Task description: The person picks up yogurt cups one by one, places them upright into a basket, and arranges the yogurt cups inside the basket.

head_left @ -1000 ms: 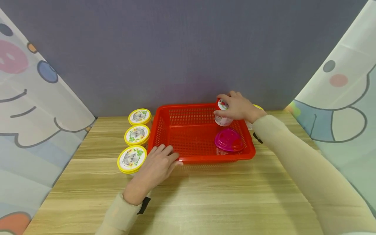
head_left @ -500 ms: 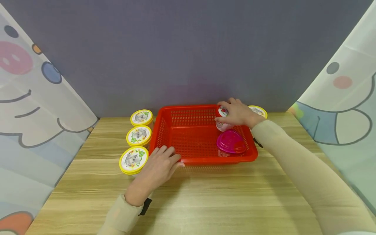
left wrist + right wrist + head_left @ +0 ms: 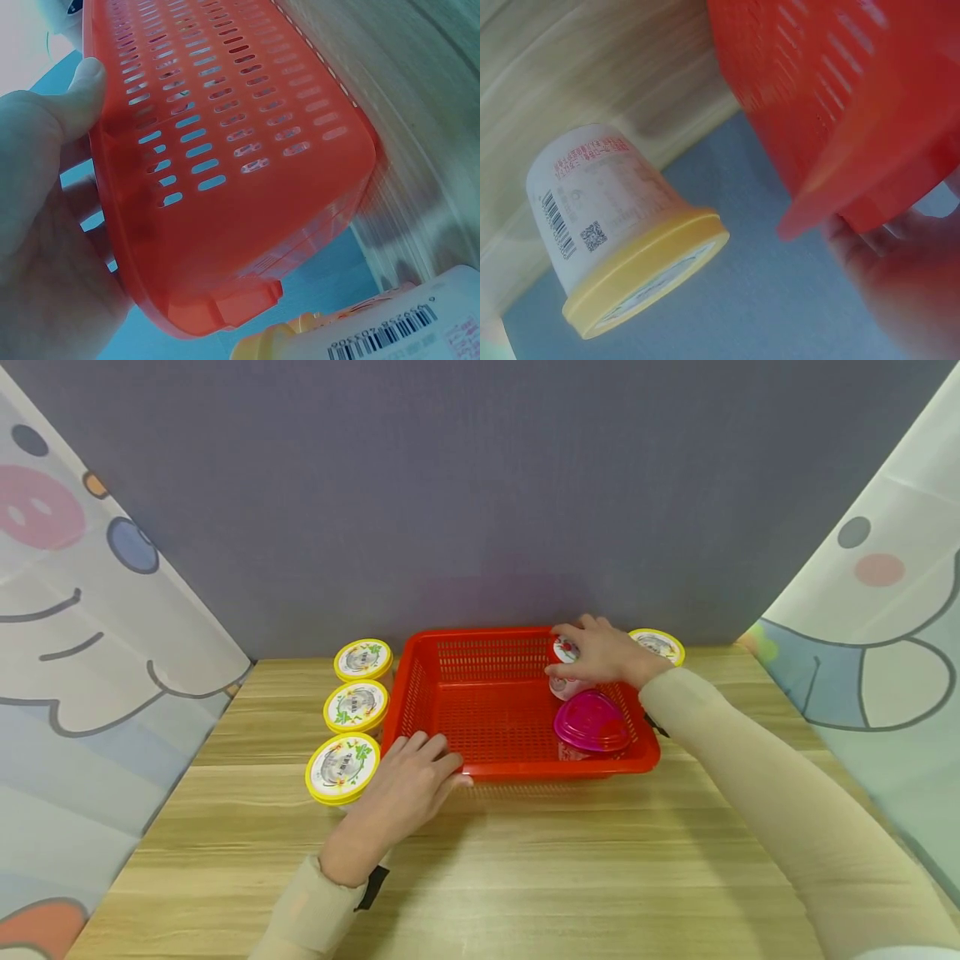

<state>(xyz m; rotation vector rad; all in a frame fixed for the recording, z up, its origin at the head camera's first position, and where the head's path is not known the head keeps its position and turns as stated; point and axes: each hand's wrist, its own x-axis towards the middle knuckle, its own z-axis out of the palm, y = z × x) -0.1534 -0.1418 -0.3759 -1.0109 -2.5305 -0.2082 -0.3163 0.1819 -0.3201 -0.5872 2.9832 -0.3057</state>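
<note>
My left hand [image 3: 405, 785] grips the front left corner of the red plastic basket [image 3: 525, 769]. In the left wrist view the thumb [image 3: 88, 84] presses the outside of the rim, with the fingers on its inner side. At the back right corner, my right hand [image 3: 603, 652] holds a small white-and-pink tub [image 3: 566, 650] with a red-edged lid, thumb and fingers around its top. It stands low inside the basket, behind a tub with a magenta lid [image 3: 591, 722]. The basket wall hides the held tub in the right wrist view.
Several yellow-lidded tubs stand outside the basket: a row along its left side, including a front one [image 3: 342, 768], and another at the right [image 3: 615, 217]. A grey panel [image 3: 480, 502] rises behind the wooden table [image 3: 525, 868]. Cartoon-printed cloths flank both sides.
My right hand has lowered the red-edged tub into the basket's back right corner. The left hand keeps its grip on the rim. The head view has shifted slightly.
</note>
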